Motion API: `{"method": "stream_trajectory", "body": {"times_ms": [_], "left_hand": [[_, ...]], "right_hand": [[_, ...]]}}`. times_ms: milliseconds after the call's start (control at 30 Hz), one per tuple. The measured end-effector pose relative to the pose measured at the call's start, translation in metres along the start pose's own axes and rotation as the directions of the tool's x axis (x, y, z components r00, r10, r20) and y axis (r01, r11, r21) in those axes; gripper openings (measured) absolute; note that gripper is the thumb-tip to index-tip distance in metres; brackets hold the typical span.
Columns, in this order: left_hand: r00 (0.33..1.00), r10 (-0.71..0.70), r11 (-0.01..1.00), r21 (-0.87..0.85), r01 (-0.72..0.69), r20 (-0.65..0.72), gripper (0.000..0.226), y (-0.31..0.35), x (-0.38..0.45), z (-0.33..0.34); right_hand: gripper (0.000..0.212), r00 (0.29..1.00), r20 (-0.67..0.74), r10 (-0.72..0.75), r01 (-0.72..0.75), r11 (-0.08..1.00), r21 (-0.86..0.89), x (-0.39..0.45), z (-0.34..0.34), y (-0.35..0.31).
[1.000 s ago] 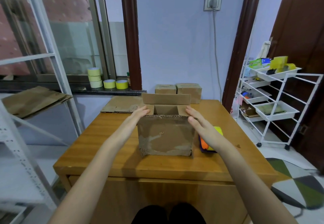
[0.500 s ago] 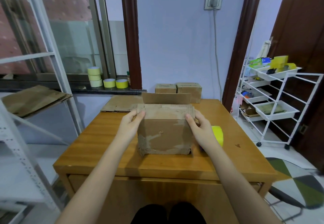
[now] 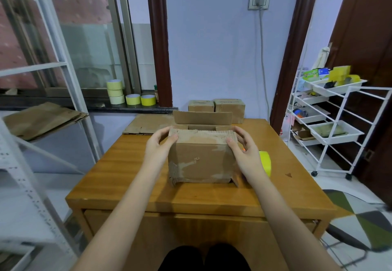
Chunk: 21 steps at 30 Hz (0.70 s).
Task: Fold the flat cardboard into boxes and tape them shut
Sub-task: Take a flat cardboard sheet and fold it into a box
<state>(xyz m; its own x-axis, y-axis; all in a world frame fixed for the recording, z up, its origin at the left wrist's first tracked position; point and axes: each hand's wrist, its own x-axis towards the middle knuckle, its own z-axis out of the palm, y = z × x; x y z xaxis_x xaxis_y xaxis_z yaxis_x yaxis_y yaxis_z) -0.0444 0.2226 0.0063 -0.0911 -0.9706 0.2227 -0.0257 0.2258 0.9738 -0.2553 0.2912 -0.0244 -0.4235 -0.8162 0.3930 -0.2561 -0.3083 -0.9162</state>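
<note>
On the table [image 3: 127, 177], both hands grip the box [image 3: 201, 160].

Both forearms extended, left hand [image 3: 158, 146] and right hand [image 3: 246, 154] pinching

One camera on my head looks forward and down, close over my table [image 3: 131, 177], facing the wall [image 3: 212, 47] beyond

box [image 3: 201, 160] on table [image 3: 131, 177], tape [image 3: 265, 163] right
</note>
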Motion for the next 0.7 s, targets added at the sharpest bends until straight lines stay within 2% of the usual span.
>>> {"method": "stream_trajectory", "body": {"times_ms": [133, 233, 333, 467, 600, 700], "left_hand": [[1.000, -0.010, 1.000, -0.024, 0.009, -0.016, 0.031, -0.001, -0.001, 0.003], [0.999, -0.036, 0.999, -0.020, 0.036, -0.029, 0.046, 0.004, -0.001, 0.005], [0.995, -0.086, 0.995, 0.045, 0.084, 0.055, 0.060, 0.014, 0.004, 0.007], [0.978, -0.099, 0.984, 0.165, 0.069, 0.183, 0.072, 0.033, 0.009, 0.008], [0.970, -0.135, 0.977, 0.192, 0.096, 0.201, 0.079, 0.042, 0.017, 0.007], [0.968, -0.135, 0.975, 0.200, 0.093, 0.210, 0.080, 0.044, 0.019, 0.006]], "right_hand": [[0.047, 0.999, -0.033, 0.044, -0.042, 0.998, 0.045, 0.001, 0.001, -0.002], [0.054, 0.997, -0.045, 0.058, -0.058, 0.998, -0.003, 0.006, 0.001, -0.007], [0.062, 0.996, 0.010, 0.089, -0.088, 0.994, -0.068, 0.017, -0.002, -0.017], [0.076, 0.978, 0.091, 0.185, -0.172, 0.975, -0.140, 0.037, -0.007, -0.029], [0.075, 0.962, 0.152, 0.227, -0.195, 0.960, -0.201, 0.048, -0.009, -0.035], [0.066, 0.963, 0.145, 0.229, -0.197, 0.959, -0.206, 0.051, -0.006, -0.037]]}}
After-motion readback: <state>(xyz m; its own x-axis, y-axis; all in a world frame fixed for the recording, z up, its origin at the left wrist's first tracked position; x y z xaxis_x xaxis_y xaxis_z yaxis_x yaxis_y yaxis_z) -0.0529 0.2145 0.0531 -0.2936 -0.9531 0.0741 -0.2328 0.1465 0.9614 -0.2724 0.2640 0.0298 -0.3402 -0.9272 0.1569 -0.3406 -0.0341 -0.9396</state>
